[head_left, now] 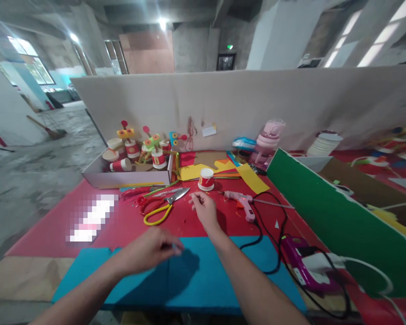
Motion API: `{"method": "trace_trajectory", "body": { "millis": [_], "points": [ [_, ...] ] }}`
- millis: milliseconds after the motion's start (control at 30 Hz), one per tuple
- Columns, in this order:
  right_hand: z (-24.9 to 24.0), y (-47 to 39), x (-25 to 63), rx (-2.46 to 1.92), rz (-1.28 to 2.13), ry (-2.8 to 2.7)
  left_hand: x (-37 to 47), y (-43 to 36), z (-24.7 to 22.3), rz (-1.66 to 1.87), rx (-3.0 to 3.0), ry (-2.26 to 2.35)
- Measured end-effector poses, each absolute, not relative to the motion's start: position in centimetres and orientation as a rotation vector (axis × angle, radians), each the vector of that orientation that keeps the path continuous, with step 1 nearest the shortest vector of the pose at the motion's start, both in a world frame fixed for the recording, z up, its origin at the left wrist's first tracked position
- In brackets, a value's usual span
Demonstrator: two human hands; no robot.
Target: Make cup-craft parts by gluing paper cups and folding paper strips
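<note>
Cup (206, 179) upright on the red tabletop (122, 234), bare space around its near side. Right hand (205, 211) just in front of it, fingers bent, tips near one another; cannot tell whether its grip pinches anything small or touches the cup. Left hand (152, 247) over the blue mat (203, 298), somewhat blurred; grip loose and slack, nothing seen in it.

Scissors (171, 201) lie left of the right hand, blades toward the cup. Glue gun (242, 201) on its side at right, nozzle pointing in behind the right wrist's line; its black cord (279, 253) loops over the mat's right part, near the purple box (292, 249). Yellow paper (253, 178) strewn behind cup and gun. White tray (131, 179) with cup figures (152, 143) at back left. Green panel (311, 203) walls off the right; pale screen (138, 104) closes the back.
</note>
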State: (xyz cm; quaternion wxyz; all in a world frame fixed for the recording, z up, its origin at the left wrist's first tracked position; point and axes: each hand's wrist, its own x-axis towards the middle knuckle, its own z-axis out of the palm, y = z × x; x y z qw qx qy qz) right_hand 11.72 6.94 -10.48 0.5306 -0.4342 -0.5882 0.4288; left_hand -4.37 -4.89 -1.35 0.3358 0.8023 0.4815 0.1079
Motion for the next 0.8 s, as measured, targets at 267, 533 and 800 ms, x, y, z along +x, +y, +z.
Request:
{"method": "trace_trajectory", "body": {
  "millis": [267, 533, 800],
  "points": [
    [-11.1, 7.2, 11.6, -1.032, 1.019, -1.431, -3.0, 10.2, -2.8, -0.028, 2.266, 2.322],
    [-11.4, 7.5, 11.4, -1.019, 1.008, -1.468, -1.4, 13.7, -5.3, -0.047, 2.223, 2.389],
    [-11.1, 7.6, 11.4, -1.026, 1.062, -1.421, -4.6, 11.3, -4.8, 0.098, 2.21, 2.498]
  ]
}}
